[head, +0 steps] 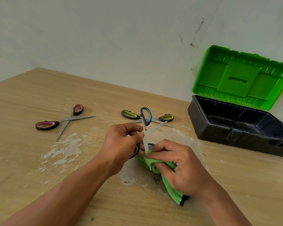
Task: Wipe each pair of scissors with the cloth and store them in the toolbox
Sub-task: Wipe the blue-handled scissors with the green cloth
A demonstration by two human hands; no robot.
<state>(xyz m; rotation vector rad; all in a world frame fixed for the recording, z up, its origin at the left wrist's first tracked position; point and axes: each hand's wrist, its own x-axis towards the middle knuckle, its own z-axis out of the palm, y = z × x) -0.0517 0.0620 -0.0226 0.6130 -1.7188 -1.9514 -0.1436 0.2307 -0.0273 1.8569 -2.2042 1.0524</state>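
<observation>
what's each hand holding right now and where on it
Left hand pinches the blue scissors near the pivot; right hand grips the green cloth bunched round one blade.

One handle loop of the blue scissors (146, 116) is mostly hidden behind the left grip (122, 142). Much of the green cloth (171, 185) is covered by the right grip (181, 167). The toolbox (235, 134) and its lid (238, 80) are cut off by the right edge. The blades of the green-handled scissors (129, 114) are partly hidden behind the blue scissors.
</observation>
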